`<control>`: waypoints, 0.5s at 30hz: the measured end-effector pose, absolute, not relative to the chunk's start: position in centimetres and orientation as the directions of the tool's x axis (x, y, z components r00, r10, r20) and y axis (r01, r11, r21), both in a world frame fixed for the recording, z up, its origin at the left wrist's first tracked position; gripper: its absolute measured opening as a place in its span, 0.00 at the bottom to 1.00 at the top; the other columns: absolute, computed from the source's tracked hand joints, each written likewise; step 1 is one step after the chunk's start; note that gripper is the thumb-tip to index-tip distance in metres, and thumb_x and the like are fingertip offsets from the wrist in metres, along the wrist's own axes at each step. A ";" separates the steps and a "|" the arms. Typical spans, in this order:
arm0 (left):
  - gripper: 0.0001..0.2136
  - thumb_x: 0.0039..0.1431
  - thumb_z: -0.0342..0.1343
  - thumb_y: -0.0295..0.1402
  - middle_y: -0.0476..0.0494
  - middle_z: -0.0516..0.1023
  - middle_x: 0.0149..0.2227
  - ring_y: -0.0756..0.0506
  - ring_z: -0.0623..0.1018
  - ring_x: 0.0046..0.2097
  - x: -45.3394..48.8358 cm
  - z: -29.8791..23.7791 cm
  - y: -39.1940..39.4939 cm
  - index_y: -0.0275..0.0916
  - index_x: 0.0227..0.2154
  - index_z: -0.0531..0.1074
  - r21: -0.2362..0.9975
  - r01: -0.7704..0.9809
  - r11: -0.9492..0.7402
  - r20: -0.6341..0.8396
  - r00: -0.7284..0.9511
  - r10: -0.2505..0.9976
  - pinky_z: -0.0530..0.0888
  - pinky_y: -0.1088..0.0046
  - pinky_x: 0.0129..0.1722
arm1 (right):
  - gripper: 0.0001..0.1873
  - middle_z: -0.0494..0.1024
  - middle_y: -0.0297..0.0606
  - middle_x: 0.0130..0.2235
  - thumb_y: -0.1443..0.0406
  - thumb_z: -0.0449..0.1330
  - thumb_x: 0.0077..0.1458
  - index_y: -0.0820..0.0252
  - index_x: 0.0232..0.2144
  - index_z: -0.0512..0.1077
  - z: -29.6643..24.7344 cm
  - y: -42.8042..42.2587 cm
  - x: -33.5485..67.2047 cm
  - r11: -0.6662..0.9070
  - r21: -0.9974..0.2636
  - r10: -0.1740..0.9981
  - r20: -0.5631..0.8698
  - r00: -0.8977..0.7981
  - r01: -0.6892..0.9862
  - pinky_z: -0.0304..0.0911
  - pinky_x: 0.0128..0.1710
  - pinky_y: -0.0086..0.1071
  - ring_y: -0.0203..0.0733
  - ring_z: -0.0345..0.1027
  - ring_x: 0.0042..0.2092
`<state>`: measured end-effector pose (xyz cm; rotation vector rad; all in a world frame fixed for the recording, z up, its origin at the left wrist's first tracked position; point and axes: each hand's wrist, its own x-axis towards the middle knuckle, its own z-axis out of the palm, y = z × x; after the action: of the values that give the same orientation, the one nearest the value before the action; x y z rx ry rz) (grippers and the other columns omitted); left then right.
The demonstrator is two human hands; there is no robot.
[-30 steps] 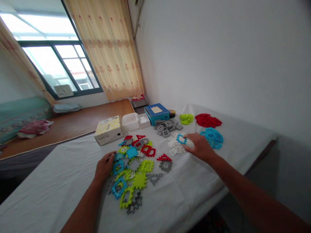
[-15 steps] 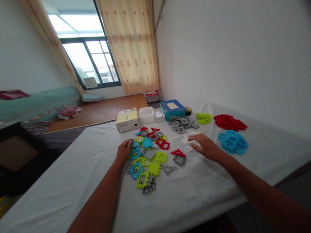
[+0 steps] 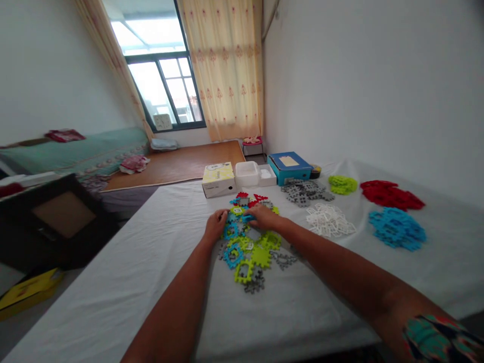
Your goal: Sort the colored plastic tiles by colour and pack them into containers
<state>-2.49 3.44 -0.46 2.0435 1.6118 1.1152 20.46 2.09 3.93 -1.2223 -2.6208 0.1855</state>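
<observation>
A mixed pile of toothed plastic building tiles lies in front of me, with a lime green tile [image 3: 260, 256], a blue ring-shaped tile [image 3: 233, 256] and several grey and red ones overlapping. My right hand [image 3: 264, 218] reaches over the pile's upper part, its fingertips closed on a blue tile [image 3: 247, 218]. At the pile's left edge, my left hand [image 3: 216, 225] rests with curled fingers; what they hold, if anything, is hidden. My right forearm covers some of the pile's right side.
Single-colour heaps lie to the right: white pieces [image 3: 328, 221], grey tiles [image 3: 305, 191], lime tiles [image 3: 342, 184], red tiles [image 3: 391, 194] and blue tiles [image 3: 397, 228]. Behind stand a yellow-white box [image 3: 219, 180], a white plastic tub [image 3: 247, 174] and a blue box [image 3: 289, 169].
My right hand has moved left from the white pieces to the mixed pile and closed on a blue tile. My left hand stays at the pile's left edge. The view has shifted left.
</observation>
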 end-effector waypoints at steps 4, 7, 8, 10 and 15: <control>0.21 0.60 0.45 0.42 0.39 0.81 0.42 0.41 0.79 0.45 -2.4 -0.2 3.5 0.35 0.42 0.78 0.656 0.680 -0.329 0.384 0.074 0.920 0.73 0.65 0.48 | 0.14 0.79 0.42 0.45 0.66 0.56 0.60 0.55 0.46 0.76 4.7 0.1 20.7 0.678 -0.206 0.734 0.236 -0.637 0.705 0.61 0.49 0.37 0.46 0.68 0.48; 0.21 0.59 0.45 0.44 0.40 0.81 0.42 0.41 0.79 0.44 -2.5 0.0 3.4 0.36 0.42 0.78 0.642 0.694 -0.326 0.382 0.079 0.921 0.73 0.65 0.48 | 0.12 0.77 0.45 0.45 0.68 0.55 0.60 0.58 0.44 0.76 5.8 -2.1 22.2 0.683 -0.190 0.722 0.322 -0.613 0.705 0.60 0.51 0.38 0.46 0.66 0.50; 0.22 0.59 0.44 0.44 0.40 0.81 0.42 0.41 0.79 0.44 -2.6 0.1 3.3 0.37 0.42 0.78 0.635 0.701 -0.325 0.382 0.081 0.921 0.73 0.65 0.48 | 0.12 0.76 0.46 0.45 0.69 0.56 0.60 0.59 0.44 0.75 6.1 -2.9 23.2 0.671 -0.205 0.730 0.350 -0.586 0.713 0.60 0.51 0.38 0.46 0.66 0.50; 0.23 0.58 0.44 0.45 0.40 0.81 0.43 0.41 0.79 0.45 -2.7 0.1 3.3 0.37 0.42 0.78 0.622 0.714 -0.321 0.379 0.084 0.922 0.73 0.65 0.48 | 0.14 0.77 0.45 0.45 0.69 0.57 0.59 0.60 0.47 0.73 6.5 -4.6 26.0 0.612 -0.279 0.777 0.388 -0.495 0.740 0.61 0.49 0.36 0.45 0.68 0.49; 0.23 0.56 0.45 0.46 0.41 0.82 0.43 0.40 0.79 0.44 -2.9 0.1 3.5 0.38 0.43 0.77 0.602 0.743 -0.293 0.358 0.077 0.930 0.74 0.65 0.48 | 0.18 0.80 0.40 0.42 0.63 0.56 0.59 0.56 0.52 0.69 5.7 -8.2 36.9 0.295 -0.453 0.901 0.426 -0.086 0.841 0.65 0.43 0.35 0.44 0.74 0.42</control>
<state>-2.93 3.52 0.13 2.0946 1.6815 1.0287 36.93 -8.24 5.75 -1.5515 -1.9269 0.1191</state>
